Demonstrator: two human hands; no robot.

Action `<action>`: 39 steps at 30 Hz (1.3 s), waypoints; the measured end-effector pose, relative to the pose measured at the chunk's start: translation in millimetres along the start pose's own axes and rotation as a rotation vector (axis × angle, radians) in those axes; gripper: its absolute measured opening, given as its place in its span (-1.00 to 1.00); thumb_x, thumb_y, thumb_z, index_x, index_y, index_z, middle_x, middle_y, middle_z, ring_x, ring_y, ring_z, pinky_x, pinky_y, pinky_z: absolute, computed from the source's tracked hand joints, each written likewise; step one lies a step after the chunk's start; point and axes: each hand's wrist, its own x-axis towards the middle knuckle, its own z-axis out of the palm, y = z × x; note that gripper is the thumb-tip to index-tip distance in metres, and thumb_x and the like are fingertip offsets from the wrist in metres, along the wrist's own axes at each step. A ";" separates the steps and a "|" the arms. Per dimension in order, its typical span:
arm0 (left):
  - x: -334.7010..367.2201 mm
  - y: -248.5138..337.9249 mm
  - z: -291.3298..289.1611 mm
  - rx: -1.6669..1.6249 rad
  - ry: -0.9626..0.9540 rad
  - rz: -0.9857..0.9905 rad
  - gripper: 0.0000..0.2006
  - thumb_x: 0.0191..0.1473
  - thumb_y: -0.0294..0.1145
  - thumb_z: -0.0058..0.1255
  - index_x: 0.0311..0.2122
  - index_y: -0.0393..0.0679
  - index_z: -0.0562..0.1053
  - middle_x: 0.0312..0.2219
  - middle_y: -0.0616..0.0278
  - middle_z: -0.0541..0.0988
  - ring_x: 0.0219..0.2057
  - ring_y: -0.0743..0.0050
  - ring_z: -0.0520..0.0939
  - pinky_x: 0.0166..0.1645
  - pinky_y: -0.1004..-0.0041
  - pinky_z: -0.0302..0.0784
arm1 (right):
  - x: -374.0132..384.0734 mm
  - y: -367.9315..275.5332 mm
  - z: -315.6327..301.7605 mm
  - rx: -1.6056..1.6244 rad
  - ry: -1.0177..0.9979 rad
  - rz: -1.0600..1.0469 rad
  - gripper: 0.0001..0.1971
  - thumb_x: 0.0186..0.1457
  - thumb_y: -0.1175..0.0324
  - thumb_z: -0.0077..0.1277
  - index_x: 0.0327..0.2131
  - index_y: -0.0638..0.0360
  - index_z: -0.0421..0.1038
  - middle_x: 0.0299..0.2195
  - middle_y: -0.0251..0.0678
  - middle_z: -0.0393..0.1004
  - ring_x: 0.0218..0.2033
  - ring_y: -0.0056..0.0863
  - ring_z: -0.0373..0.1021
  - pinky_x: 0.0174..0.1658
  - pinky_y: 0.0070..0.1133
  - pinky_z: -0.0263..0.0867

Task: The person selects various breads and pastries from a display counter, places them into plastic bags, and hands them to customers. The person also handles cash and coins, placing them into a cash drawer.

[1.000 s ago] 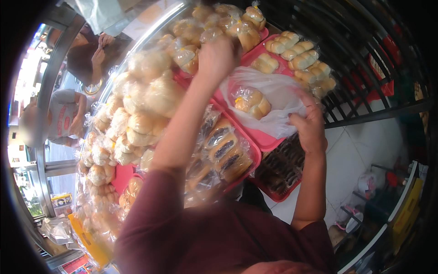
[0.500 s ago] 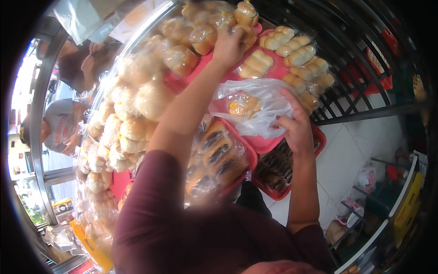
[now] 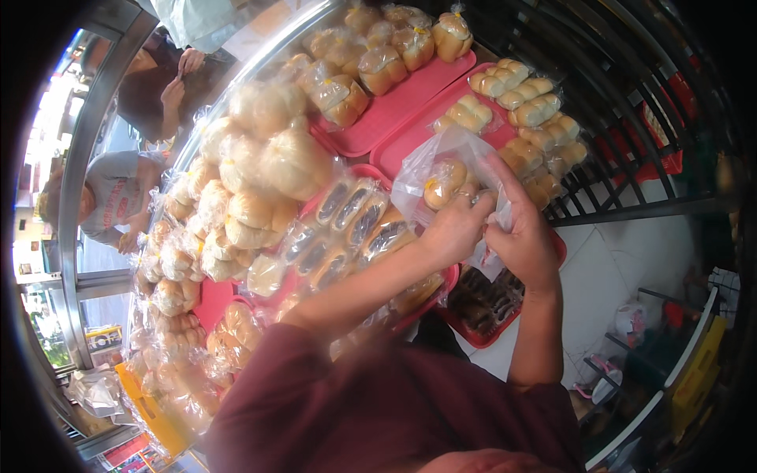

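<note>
A translucent white plastic bag point(image 3: 410, 177) hangs between my two hands, over the pink trays. Inside it sits a round wrapped bread point(image 3: 448, 183) with a yellow tie. My right hand point(image 3: 527, 244) grips the bag's mouth at its right side, thumb against the film. My left hand point(image 3: 459, 229) is at the same mouth, close to the right thumb, its fingers curled on the plastic. Whether anything else lies under those left fingers is hidden. Just beyond the bag, a wrapped row of small rolls point(image 3: 467, 114) lies on a pink tray point(image 3: 406, 154).
Bagged buns point(image 3: 260, 221) are heaped along the curved glass at left. Dark-topped wrapped breads point(image 3: 347, 209) lie below my left forearm. More bagged loaves point(image 3: 384, 69) stand at the back. Black metal bars point(image 3: 631, 206) edge the right side. Two people are beyond the glass.
My left hand has come back from the far loaves to the bag's mouth, and the loaf it touched is gone from that tray. The right hand still holds the bag.
</note>
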 end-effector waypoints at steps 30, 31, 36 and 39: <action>59.2 1.9 -65.6 0.200 0.074 0.635 -0.55 -0.35 -0.55 0.25 -0.23 -0.15 0.39 -0.27 0.08 0.51 -0.21 0.07 0.56 -0.17 0.26 0.51 | -1.2 0.7 -28.8 0.138 0.132 0.058 -0.18 -0.24 0.73 -0.29 0.25 0.12 0.07 0.18 -0.28 0.18 -0.57 -0.76 0.26 -0.56 -0.79 0.22; 67.2 -2.5 -50.5 0.315 0.077 0.723 -0.55 -0.35 -0.54 0.25 -0.21 -0.15 0.42 -0.28 0.05 0.51 -0.21 0.02 0.55 -0.16 0.24 0.49 | -3.0 3.5 -28.1 0.082 0.115 0.043 -0.18 -0.25 0.73 -0.29 0.24 0.13 0.09 0.17 -0.29 0.20 -0.56 -0.77 0.26 -0.55 -0.79 0.22; 94.1 2.0 -21.0 0.353 -0.325 0.442 -0.49 -0.34 -0.53 0.22 -0.11 -0.10 0.47 -0.24 0.10 0.53 -0.18 0.01 0.54 -0.12 0.21 0.48 | -13.0 10.7 -34.7 0.151 0.134 0.127 -0.21 -0.26 0.74 -0.31 0.21 0.19 0.15 0.14 -0.30 0.25 -0.60 -0.83 0.21 -0.57 -0.81 0.18; 98.8 -6.1 -8.7 0.385 -0.490 0.383 -0.43 -0.33 -0.51 0.23 -0.05 -0.05 0.45 -0.21 0.09 0.53 -0.12 0.04 0.52 -0.06 0.24 0.46 | -19.0 8.0 -32.5 0.294 0.120 0.136 -0.22 -0.25 0.74 -0.33 0.21 0.22 0.14 0.14 -0.27 0.25 -0.64 -0.86 0.17 -0.60 -0.83 0.13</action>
